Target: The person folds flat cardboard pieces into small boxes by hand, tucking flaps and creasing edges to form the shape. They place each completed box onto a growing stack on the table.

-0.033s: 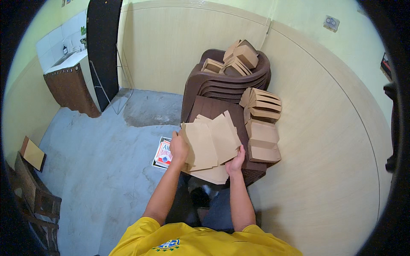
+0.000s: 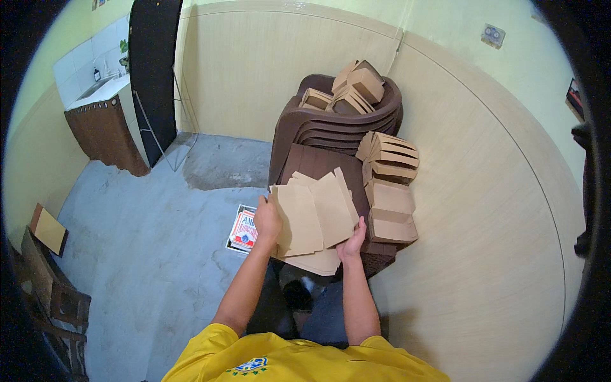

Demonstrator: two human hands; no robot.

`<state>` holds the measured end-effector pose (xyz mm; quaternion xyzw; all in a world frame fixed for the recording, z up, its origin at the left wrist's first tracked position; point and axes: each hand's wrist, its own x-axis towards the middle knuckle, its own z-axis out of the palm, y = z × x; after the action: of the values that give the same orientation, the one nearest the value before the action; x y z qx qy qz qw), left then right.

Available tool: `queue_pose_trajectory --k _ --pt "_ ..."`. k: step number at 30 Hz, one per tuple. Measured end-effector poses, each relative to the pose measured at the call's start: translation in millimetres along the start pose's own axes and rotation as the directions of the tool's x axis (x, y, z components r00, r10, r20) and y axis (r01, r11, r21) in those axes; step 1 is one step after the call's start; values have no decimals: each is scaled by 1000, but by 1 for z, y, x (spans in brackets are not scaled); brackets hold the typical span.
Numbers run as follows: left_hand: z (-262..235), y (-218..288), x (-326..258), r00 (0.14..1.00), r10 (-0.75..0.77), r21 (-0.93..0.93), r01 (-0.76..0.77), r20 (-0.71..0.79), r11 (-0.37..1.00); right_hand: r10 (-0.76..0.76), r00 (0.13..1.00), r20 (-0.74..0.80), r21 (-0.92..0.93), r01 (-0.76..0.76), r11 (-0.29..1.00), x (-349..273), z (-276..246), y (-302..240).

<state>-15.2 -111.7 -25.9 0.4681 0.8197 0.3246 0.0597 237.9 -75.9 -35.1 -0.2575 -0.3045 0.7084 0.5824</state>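
A fanned stack of flat brown cardboard blanks (image 2: 315, 219) is held at the centre of the frame, over the front of a dark brown plastic stool (image 2: 312, 164). The left hand (image 2: 267, 221) is clamped on the left edge of the stack, thumb on top; the right hand (image 2: 352, 245) grips the lower right corner, fingers curled beneath it. The two hands are kept apart, one at each side of the blanks.

Just right of the stack, folded cardboard boxes (image 2: 389, 213) are piled on the stool's right side, and above them a further open box with slatted flaps (image 2: 389, 156) is seen. More folded boxes (image 2: 353, 86) are heaped on the seat of a stack of brown plastic chairs (image 2: 318, 130) at upper centre, against the beige wall panelling (image 2: 484, 210).

On the grey concrete floor (image 2: 153, 254), left of the left hand, a red and white printed packet (image 2: 244, 230) is laid. A tiled sink counter (image 2: 102, 124) is seen at upper left.
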Motion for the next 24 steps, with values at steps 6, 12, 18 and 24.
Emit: queue_pose_trajectory --k 6,12,18,24 --pt "2 35 -3 989 123 70 -129 84 989 123 992 28 -112 -119 987 14 -15 8" --pt "17 4 4 949 248 -290 -186 195 939 74 991 114 211 -97 973 3 -12 -9" --pt "36 -14 -17 875 482 267 -476 48 838 130 990 60 362 -143 921 -6 -3 -13" --pt "20 15 -7 910 283 303 -374 304 877 116 993 35 399 -121 909 -5 -5 -14"
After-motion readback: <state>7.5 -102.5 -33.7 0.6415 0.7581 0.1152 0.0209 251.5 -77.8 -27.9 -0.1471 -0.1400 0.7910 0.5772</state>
